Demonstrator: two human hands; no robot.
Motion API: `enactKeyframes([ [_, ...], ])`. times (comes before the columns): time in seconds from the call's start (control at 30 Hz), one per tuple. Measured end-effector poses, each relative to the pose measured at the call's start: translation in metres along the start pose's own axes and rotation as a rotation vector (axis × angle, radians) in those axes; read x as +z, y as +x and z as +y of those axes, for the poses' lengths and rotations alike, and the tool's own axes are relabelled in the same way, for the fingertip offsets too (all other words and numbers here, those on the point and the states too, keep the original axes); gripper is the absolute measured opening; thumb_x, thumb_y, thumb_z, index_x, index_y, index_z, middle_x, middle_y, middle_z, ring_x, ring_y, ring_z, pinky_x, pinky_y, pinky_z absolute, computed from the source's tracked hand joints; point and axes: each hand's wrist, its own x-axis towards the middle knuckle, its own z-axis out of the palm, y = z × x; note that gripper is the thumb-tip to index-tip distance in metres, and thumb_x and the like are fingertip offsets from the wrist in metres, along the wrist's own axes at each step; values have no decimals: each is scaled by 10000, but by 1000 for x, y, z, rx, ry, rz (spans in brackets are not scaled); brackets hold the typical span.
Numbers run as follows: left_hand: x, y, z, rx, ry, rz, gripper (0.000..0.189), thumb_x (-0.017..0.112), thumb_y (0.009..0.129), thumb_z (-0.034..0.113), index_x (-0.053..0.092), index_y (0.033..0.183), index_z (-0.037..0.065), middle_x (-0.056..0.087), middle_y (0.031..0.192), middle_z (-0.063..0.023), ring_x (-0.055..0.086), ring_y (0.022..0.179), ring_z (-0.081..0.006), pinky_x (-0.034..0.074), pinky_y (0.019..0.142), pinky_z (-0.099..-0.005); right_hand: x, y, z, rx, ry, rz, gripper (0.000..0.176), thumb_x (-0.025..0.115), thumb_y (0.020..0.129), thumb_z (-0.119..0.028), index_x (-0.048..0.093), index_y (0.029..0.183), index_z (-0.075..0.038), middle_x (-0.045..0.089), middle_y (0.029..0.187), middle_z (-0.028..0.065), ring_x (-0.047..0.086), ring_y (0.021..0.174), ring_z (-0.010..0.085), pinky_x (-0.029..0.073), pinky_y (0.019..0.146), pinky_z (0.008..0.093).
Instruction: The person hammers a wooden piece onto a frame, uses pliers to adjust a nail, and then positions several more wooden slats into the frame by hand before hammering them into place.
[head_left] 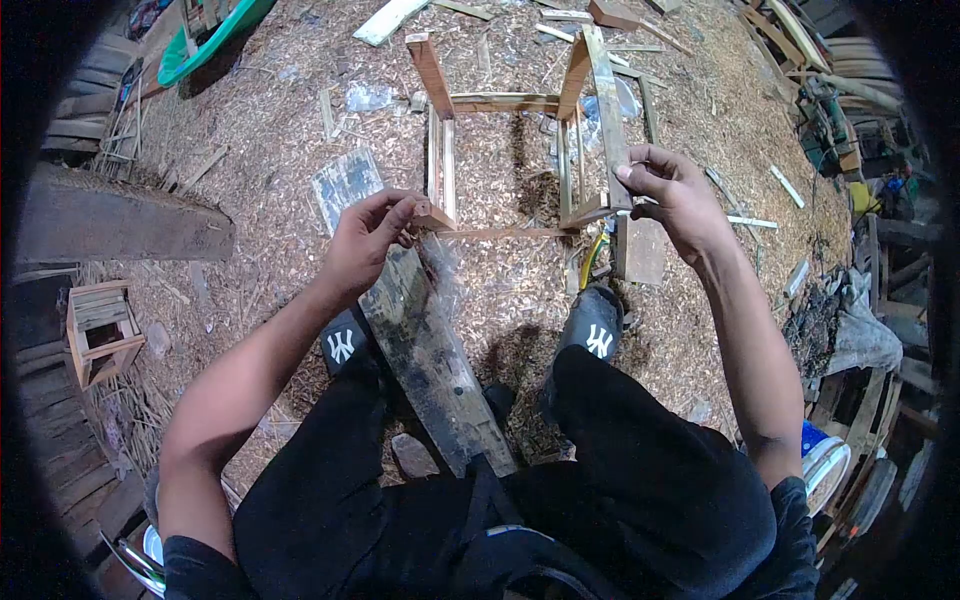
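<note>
A wooden stool frame stands in front of me, its legs pointing up toward the camera and joined by rails low down. My left hand is closed at the top of its near left leg, with thumb and fingers pinched together there. Along the right side, a flat wooden slat runs across the tops of two legs. The slat's near end is between the thumb and fingers of my right hand, above the near right leg.
A worn plank slants between my legs. Wood shavings and offcuts cover the floor. A small wooden stool stands at left beneath a thick beam. A wood block and a yellow-black tool lie near my right foot.
</note>
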Motion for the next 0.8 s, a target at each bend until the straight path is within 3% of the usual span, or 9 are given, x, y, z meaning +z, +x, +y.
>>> enactKeyframes([
  [0.27,-3,0,-4,-31,-3,-5,358,568,1052,339,666,1195,26,696,969,-16,612,835,-90,504,736,-259,0,-1,0,21,8,4,214,727,915,-209,633,1036,-59,582,841,-25,545,752,86,431,662,265],
  [0.33,-5,0,-3,-61,0,-43,401,578,1041,349,628,1241,5,675,1049,-51,631,893,-127,535,786,-304,-1,-1,1,20,12,-6,220,730,913,-209,633,1040,-58,584,845,-25,546,755,86,432,662,265],
  [0.8,-4,0,-2,-81,-1,-31,370,571,1045,333,632,1217,12,669,1025,-46,632,873,-127,533,781,-301,-1,0,1,16,49,-21,238,727,919,-196,627,1086,-60,599,879,-20,555,763,87,455,669,271],
])
